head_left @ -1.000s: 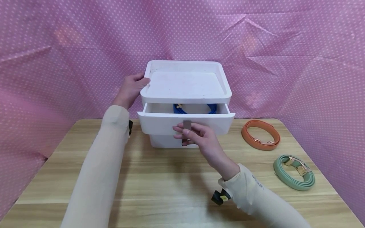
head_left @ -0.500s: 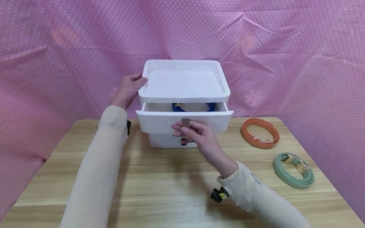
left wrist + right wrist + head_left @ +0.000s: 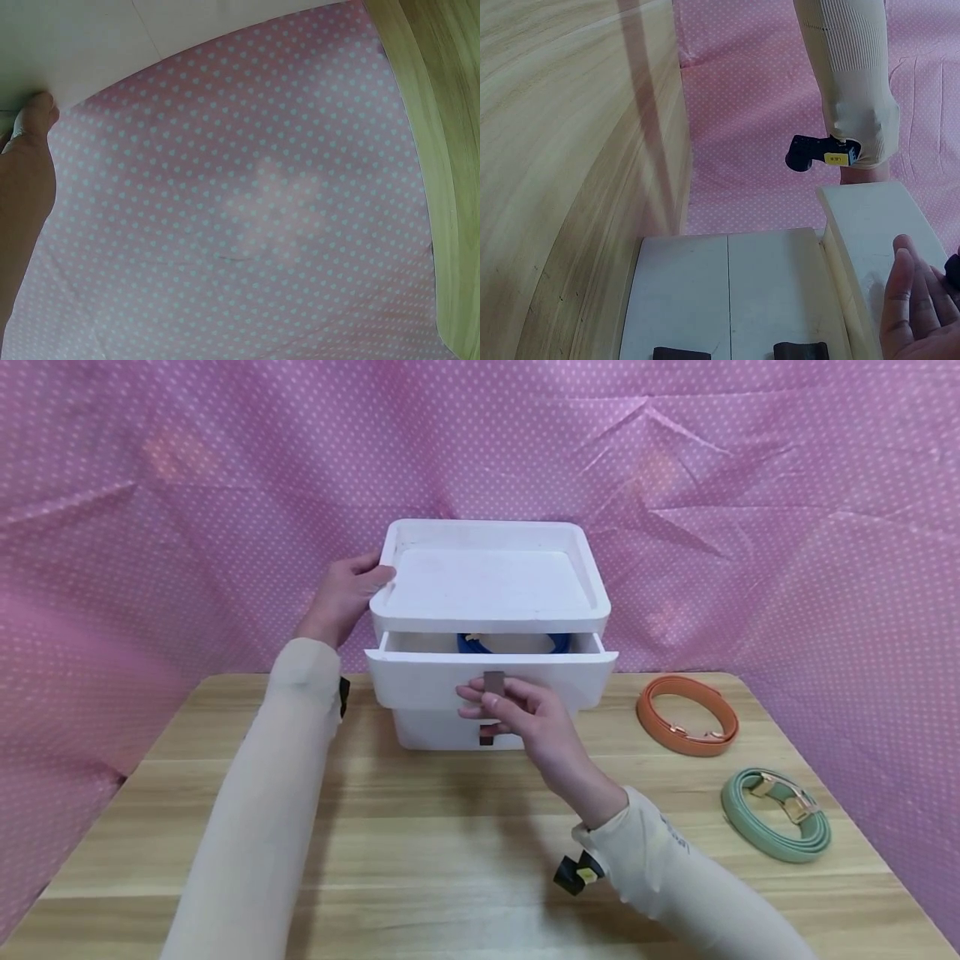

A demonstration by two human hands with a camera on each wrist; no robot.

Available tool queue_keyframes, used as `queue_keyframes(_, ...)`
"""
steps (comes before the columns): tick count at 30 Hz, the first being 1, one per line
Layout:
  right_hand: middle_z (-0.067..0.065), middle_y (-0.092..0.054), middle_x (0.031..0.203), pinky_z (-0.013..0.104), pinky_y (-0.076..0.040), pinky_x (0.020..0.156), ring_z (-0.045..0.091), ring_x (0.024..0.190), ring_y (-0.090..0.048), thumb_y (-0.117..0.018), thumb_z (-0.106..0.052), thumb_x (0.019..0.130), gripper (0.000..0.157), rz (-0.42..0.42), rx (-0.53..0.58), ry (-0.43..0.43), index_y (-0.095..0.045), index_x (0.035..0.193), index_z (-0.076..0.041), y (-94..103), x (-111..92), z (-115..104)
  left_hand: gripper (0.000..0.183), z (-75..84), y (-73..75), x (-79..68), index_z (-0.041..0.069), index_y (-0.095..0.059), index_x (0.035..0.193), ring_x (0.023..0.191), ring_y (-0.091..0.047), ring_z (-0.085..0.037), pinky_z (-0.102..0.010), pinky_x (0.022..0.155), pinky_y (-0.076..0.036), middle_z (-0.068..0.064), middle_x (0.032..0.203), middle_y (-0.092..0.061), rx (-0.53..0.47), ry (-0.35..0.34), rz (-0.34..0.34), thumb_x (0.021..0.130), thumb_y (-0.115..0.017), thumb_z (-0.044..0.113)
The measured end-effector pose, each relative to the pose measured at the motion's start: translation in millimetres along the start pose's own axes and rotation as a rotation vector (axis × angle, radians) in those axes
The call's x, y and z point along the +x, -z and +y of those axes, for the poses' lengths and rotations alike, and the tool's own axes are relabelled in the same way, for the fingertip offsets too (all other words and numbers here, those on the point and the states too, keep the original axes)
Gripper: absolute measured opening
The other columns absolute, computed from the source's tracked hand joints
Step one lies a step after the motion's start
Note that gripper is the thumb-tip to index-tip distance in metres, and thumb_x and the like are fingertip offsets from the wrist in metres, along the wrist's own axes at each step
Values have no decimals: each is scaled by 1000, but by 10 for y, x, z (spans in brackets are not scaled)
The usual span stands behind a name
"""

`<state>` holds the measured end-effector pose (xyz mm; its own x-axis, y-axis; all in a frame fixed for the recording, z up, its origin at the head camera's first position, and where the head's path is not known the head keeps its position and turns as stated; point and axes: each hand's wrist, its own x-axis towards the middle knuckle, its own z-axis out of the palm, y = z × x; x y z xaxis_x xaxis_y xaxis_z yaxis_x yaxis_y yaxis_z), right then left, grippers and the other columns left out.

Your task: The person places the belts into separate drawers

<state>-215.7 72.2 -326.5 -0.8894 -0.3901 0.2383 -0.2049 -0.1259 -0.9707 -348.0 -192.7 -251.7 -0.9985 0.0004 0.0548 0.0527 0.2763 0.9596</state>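
A white drawer unit [image 3: 487, 589] with a shallow tray top stands at the back of the table. Its top drawer [image 3: 420, 681] is pulled partway out, and a coiled blue belt [image 3: 561, 644] shows inside, partly hidden by the drawer front. My right hand [image 3: 538, 720] pinches the brown drawer handle [image 3: 493, 682] between thumb and fingers. At the unit's left side my left hand [image 3: 343, 595] holds the tray edge, thumb over the rim; its other fingers are mostly hidden. The lower drawers [image 3: 682, 292] appear closed in the right wrist view.
An orange coiled belt [image 3: 651, 718] lies on the wooden table [image 3: 420, 860] to the right of the unit. Nearer the right edge lies a green coiled belt [image 3: 750, 831] with a gold buckle. Pink dotted cloth [image 3: 480, 435] hangs behind and at both sides.
The top drawer has slid slightly inward, with my right hand still on its handle. Less of the blue belt shows. My left hand keeps its place on the unit.
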Motion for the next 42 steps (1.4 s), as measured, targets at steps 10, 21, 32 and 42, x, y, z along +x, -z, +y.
queue_keyframes(10, 8, -67, 122, 47, -55, 86, 28, 106, -66, -56, -19, 101, 32, 2, -16, 19, -62, 127, -1, 4, 26, 9, 59, -5, -7, -1, 13, -37, 152, 139, -36, -23, -36, 111, -35, -6, 154, -37, -13, -42, -3, 100, -59, 29)
queue_keyframes(21, 8, -68, 120, 45, -56, 84, 29, 104, -67, -56, -20, 101, 32, 13, -18, 28, -62, 125, 0, 9, 73, 11, 58, -6, 0, 7, 13, -37, 151, 138, -38, -23, -36, 111, -36, -7, 154, -38, -23, -45, -2, 100, -59, 29)
queue_keyframes(32, 8, -68, 120, 44, -55, 86, 28, 104, -67, -57, -19, 101, 31, 26, -17, 15, -63, 125, -1, 27, 88, 25, 58, 2, -23, 1, 13, -38, 151, 138, -39, -22, -36, 111, -36, -7, 153, -40, -19, -39, 1, 100, -59, 28)
queue_keyframes(42, 10, -68, 119, 42, -56, 85, 29, 103, -67, -57, -18, 101, 31, 34, 4, 25, -62, 125, 1, 15, 115, 28, 58, 1, -21, -20, 16, -36, 152, 136, -41, -23, -37, 110, -37, -6, 153, -40, -26, -25, 8, 100, -58, 30)
